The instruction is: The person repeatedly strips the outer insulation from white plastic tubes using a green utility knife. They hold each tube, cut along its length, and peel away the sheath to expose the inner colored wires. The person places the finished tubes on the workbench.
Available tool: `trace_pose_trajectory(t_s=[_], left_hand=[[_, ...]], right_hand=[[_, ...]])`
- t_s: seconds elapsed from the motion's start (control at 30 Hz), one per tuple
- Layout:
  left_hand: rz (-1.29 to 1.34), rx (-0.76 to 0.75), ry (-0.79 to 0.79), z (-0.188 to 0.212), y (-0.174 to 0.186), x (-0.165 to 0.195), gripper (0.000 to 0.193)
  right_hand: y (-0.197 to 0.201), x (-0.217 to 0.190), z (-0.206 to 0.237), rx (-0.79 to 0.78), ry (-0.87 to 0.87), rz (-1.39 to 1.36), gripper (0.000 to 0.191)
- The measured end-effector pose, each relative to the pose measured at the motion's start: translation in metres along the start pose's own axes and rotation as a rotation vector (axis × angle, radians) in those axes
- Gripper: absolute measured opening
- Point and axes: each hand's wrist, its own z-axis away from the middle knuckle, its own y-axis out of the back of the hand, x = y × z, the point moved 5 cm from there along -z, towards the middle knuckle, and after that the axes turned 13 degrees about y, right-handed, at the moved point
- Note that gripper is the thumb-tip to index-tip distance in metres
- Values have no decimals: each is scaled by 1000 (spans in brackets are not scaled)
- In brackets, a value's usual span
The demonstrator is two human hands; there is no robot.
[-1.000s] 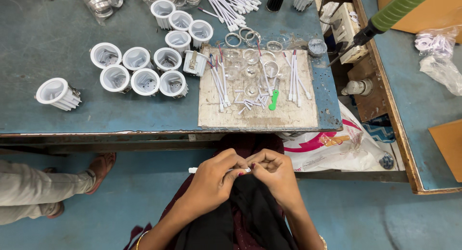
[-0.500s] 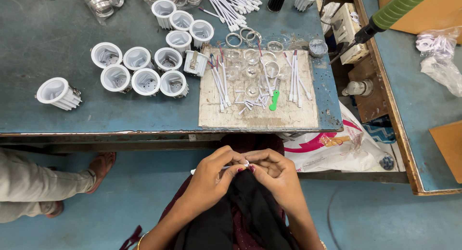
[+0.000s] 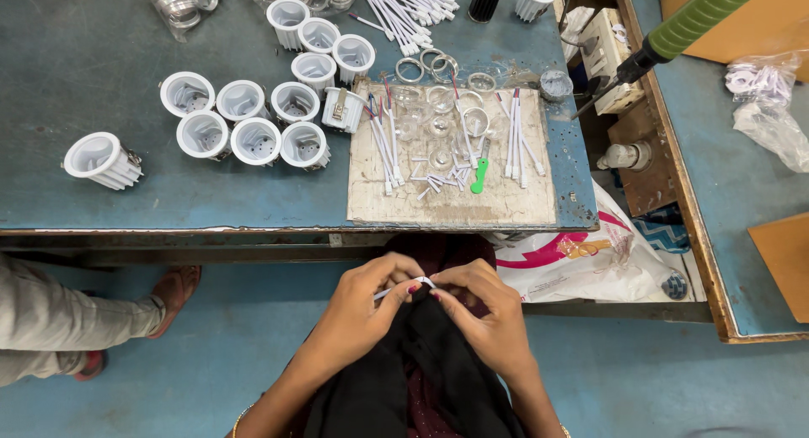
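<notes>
Hands meet over the lap, left hand [image 3: 358,307] and right hand [image 3: 484,316] both pinched on a thin white wire [image 3: 403,287], looks like mid-prep, next needs a steady pull.

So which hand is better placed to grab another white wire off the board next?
Probably the right hand: the white wires lie ahead on its side. Both it and the left hand pinch the small white wire.

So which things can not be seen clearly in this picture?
- Thin white wire piece, head view: the left hand and right hand cover most of it.
- Green-handled tool: cut off by the top edge.
- Clear round lenses on the worn white board: too small to count.
</notes>
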Motion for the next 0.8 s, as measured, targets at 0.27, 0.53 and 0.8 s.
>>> trace_pose_trajectory(t_s=[0.27, 0.53, 0.8], left_hand=[[-207, 90, -50, 3, -1, 6, 11], [364, -235, 126, -5, -21, -47, 13], [544, -283, 79, -10, -25, -64, 15]], right_hand=[[-2, 23, 14, 25, -85, -156, 10], [-31, 75, 33, -101, -529, -1165, 19], [-59, 59, 42, -268, -543, -1659, 31]])
